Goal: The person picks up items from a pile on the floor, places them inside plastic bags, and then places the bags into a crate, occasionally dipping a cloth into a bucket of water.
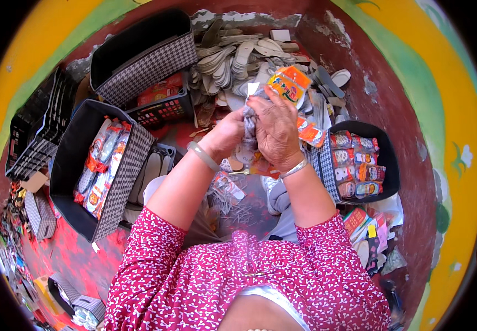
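Observation:
Both of my hands are raised in front of me, close together around a bunched piece of grey fabric (250, 126), perhaps a sock. My left hand (226, 134) grips its left side, thumb and fingers closed. My right hand (277, 132) presses on it from the right, its fingers bent over the top. A small white tag (253, 88) sticks up above the fingertips. Right beside my right fingers is an orange printed card (289, 84); whether the fingers touch it I cannot tell. Another orange card (310, 132) shows past my right wrist.
Flat pale sole-shaped pieces (238, 58) are heaped against the far wall. A houndstooth box (124, 185) at left and a smaller bin (390, 171) at right hold wrapped packs. Another houndstooth box (147, 69) and black crates (42, 127) stand far left. Thin strips (233, 207) litter the floor between my legs.

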`<state>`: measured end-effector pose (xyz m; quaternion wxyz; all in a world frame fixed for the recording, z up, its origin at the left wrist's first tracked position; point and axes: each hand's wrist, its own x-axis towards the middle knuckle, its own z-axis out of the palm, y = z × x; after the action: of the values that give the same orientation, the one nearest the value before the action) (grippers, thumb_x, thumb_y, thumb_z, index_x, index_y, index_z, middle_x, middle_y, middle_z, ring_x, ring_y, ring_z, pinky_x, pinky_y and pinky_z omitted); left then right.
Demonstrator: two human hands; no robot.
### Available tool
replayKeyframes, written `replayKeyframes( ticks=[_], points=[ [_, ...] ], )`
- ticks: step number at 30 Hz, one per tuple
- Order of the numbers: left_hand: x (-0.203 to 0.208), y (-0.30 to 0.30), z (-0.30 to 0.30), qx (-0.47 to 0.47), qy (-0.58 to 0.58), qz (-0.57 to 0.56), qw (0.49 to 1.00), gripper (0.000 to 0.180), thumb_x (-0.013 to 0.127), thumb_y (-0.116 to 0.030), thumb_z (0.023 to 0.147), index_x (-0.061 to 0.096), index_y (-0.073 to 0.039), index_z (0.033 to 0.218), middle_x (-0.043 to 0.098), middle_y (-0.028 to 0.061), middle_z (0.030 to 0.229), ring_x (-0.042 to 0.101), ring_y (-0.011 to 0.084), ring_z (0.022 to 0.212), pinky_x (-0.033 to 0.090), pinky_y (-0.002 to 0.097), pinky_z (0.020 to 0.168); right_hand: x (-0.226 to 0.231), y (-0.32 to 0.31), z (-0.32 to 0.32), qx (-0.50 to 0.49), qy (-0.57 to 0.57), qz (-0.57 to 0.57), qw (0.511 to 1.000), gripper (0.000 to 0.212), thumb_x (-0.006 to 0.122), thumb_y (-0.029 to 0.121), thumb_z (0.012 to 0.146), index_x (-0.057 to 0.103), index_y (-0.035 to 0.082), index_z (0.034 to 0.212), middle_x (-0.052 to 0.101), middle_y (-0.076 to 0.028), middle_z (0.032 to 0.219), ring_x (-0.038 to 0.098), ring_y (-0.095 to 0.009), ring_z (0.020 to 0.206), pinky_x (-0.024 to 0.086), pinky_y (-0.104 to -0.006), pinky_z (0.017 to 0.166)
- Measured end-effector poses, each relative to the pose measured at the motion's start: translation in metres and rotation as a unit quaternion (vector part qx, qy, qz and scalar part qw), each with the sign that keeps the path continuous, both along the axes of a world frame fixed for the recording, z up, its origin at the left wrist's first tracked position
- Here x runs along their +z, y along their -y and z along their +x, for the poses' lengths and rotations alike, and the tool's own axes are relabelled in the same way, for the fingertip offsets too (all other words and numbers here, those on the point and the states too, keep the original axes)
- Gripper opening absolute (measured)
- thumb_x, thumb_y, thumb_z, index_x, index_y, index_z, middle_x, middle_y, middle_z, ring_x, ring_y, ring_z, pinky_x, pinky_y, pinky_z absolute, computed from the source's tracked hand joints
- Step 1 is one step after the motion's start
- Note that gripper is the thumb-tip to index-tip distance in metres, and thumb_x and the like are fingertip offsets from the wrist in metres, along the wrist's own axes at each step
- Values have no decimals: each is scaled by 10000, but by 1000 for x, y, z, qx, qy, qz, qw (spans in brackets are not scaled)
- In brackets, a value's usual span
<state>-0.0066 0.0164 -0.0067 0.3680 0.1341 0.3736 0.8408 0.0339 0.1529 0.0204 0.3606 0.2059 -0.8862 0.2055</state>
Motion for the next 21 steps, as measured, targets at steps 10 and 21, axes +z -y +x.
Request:
replayKeyframes(
  ticks=[10,21],
  points=[
    [16,8,9,-82,-56,-32,995,622,515,111,714,412,17,1320,536,128,1241,514,223,1147,355,356,1016,12,-87,-16,-5,187,-601,777,236,466,112,896,563,18,1090,592,-97,1105,554,-220,1046,442,-345,875],
    [26,35,-8,-161,-77,-99,979,635,480,119,684,406,56,1311,548,158,1217,541,243,1108,376,353,999,13,-109,-2,288,270,-730,558,542,420,446,938,421,41,1298,527,-117,1227,536,-238,1099,427,-354,944]
  ],
)
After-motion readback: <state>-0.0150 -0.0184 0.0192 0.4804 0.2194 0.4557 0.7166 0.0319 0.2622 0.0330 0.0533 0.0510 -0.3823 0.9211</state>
